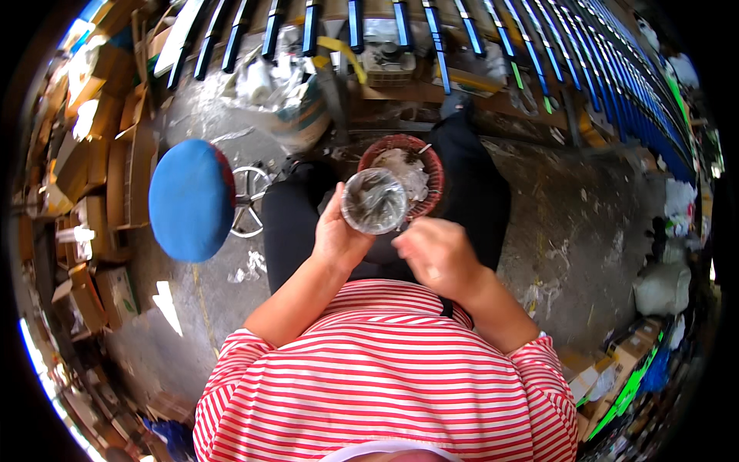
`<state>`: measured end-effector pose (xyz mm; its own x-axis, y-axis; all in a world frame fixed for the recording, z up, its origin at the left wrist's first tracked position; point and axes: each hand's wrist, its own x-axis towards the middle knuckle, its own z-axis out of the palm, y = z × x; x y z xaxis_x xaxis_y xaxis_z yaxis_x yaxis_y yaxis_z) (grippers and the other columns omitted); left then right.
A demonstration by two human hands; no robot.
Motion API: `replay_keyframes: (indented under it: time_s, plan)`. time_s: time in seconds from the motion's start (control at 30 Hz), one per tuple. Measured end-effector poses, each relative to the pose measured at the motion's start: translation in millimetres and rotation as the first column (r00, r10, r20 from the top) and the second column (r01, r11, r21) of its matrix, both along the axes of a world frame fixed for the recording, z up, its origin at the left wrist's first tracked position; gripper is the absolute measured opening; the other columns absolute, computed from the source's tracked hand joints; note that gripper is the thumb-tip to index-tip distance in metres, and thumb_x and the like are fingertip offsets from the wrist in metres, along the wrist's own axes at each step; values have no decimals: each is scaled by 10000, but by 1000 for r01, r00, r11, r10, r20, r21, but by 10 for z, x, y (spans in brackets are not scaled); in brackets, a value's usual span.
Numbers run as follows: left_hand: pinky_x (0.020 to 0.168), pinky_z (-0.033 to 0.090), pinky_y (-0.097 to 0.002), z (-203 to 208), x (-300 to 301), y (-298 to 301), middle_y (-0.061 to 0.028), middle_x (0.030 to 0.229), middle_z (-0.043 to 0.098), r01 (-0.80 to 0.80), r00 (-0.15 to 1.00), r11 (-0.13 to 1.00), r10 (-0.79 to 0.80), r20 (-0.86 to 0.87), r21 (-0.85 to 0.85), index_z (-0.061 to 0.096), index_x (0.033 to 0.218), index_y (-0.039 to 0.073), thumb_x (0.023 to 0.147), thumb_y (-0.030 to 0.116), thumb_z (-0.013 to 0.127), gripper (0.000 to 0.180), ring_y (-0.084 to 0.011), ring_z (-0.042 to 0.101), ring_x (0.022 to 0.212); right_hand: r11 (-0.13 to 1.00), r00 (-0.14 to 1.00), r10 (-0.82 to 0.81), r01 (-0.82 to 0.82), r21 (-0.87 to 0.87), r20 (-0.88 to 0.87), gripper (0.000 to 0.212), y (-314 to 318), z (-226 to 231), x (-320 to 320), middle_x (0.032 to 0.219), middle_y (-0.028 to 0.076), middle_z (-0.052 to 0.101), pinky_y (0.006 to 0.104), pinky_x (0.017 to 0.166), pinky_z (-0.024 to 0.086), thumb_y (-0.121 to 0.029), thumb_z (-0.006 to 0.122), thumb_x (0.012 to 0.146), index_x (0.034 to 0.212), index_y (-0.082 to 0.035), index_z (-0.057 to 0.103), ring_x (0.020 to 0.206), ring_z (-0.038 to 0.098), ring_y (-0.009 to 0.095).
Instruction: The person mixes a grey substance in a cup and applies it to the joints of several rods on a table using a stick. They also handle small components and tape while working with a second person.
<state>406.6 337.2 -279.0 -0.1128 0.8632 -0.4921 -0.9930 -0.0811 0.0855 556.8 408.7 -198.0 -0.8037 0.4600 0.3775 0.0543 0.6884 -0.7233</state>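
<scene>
My left hand (341, 236) grips a round, clear plastic cup (356, 221) by its left side, above my lap. Crumpled clear plastic film (379, 199) lies inside the cup's mouth. To the right of the cup is my right hand (439, 250), apart from it and somewhat blurred. Its fingers are curled in, and whatever they may hold is hidden. Just beyond the cup, between my legs, stands a red plastic basket (437, 179) with whitish, crumpled waste (406, 168) in it.
A blue round-topped stool (190, 202) with a wheeled base (250, 202) stands at the left. Blue-edged metal bars (356, 27) stick out in a row ahead. A sack of plastic (289, 115) sits below them. Cardboard boxes (96, 158) pile up along the left.
</scene>
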Motion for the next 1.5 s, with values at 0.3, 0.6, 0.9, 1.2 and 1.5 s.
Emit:
replay_keyframes:
  time_s: [0.3,0.6,0.9,1.2,1.5]
  plan:
    - [963,369,-436,-79,-73,11,-127,1168,529,-44,999,989,44,-2,143,510,1135,35,899,242,336,359,-278,493,1090,992,996,-88,87,-91,0,511,-72,-173,119,786,79,576,296,545,471,-153,716,678,1123,-41,490,605,562,199]
    - [925,382,-521,-124,-189,109,-163,1149,528,-166,986,982,162,-49,-86,515,1120,26,889,222,347,346,-326,509,1061,263,360,-781,931,-254,510,362,1008,-2146,1449,805,122,606,328,629,453,-308,587,823,1006,4,581,686,583,219]
    - [949,366,-492,-161,-211,269,-124,1146,546,-104,990,993,97,-107,-63,536,1106,38,893,211,351,331,-297,495,1089,-65,222,-821,878,-473,526,388,1069,-2884,1675,709,136,591,374,597,407,-319,542,854,815,62,607,665,549,209]
    - [955,344,-520,-82,-191,259,-132,1165,534,-77,988,995,68,-136,-57,526,1120,33,890,218,367,335,-304,487,1096,-206,485,-660,618,-759,574,346,903,-2587,2031,773,118,613,340,656,471,-327,526,876,905,8,605,727,587,192]
    - [969,333,-508,-93,-106,203,-127,1168,533,-11,997,1000,10,-70,-10,523,1123,27,891,210,356,340,-302,490,1093,-28,458,-661,777,-629,595,335,-230,-2478,2009,814,68,628,292,722,455,-289,523,867,917,27,622,758,577,148]
